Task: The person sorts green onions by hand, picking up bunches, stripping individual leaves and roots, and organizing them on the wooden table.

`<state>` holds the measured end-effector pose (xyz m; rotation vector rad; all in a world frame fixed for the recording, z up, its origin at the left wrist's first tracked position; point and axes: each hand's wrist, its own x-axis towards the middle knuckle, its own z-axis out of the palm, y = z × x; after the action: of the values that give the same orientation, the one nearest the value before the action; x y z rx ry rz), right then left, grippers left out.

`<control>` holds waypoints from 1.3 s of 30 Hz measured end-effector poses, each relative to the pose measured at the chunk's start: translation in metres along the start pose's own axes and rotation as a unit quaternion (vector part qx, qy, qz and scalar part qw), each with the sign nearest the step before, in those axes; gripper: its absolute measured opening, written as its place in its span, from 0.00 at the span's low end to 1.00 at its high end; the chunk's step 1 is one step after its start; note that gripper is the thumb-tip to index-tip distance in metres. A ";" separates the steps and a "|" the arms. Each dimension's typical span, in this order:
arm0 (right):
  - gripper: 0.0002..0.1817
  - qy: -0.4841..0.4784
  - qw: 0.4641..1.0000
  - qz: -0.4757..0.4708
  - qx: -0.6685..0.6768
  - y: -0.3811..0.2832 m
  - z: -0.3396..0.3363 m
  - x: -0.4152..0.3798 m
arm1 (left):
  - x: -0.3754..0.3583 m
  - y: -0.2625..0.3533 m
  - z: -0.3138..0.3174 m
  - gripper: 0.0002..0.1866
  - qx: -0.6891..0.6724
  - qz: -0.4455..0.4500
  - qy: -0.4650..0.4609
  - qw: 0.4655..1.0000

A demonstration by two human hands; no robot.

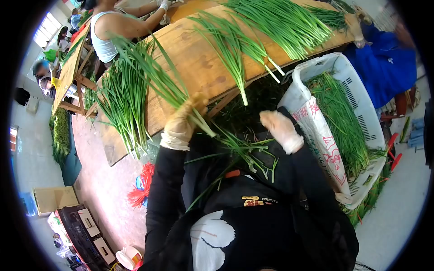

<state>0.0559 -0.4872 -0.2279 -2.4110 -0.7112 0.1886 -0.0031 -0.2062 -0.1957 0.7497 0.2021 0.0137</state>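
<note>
Whitish gloves cover both my hands. My left hand (181, 125) is wrapped around a small bunch of Chinese chives (156, 74), its leaves pointing up and away over the table and its pale stem ends below my fingers. To the right, my right hand (281, 129) hovers above my lap, fingers together and bent, with nothing visible in them. Loose chive scraps (246, 151) lie across my lap between the two hands. On the wooden table (190, 58) a thick pile of chives (126, 101) hangs over the near edge at left, and a thinner bunch (230, 58) lies further right.
A white plastic crate (357, 194) of chives stands at my right, a printed white sack (318, 140) over its near side. A larger chive pile (289, 27) lies at the table's far right. Co-workers sit across the table and at right. Red ties (143, 187) lie lower left.
</note>
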 end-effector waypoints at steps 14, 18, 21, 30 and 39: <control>0.11 0.395 0.892 -0.213 -0.063 -0.028 -0.011 0.091 | -0.012 -0.029 0.002 0.16 0.015 -0.108 0.050 0.993; 0.10 0.224 0.923 0.070 0.305 0.008 0.005 0.040 | -0.010 -0.028 -0.010 0.16 -0.005 -0.085 0.055 0.995; 0.22 0.051 0.987 -0.063 -0.142 0.053 0.035 0.019 | -0.010 -0.026 -0.002 0.15 0.036 -0.071 0.085 0.993; 0.20 -0.137 0.789 0.075 0.594 -0.035 0.004 0.081 | -0.006 -0.031 0.011 0.15 0.055 -0.002 0.125 0.991; 0.14 -0.001 0.979 -0.063 0.195 -0.082 0.028 0.032 | 0.000 -0.030 0.019 0.13 0.060 -0.014 0.095 0.994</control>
<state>0.0381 -0.4004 -0.2003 -1.9873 -0.7471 0.2532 -0.0015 -0.2405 -0.2025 0.8663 0.3983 0.0463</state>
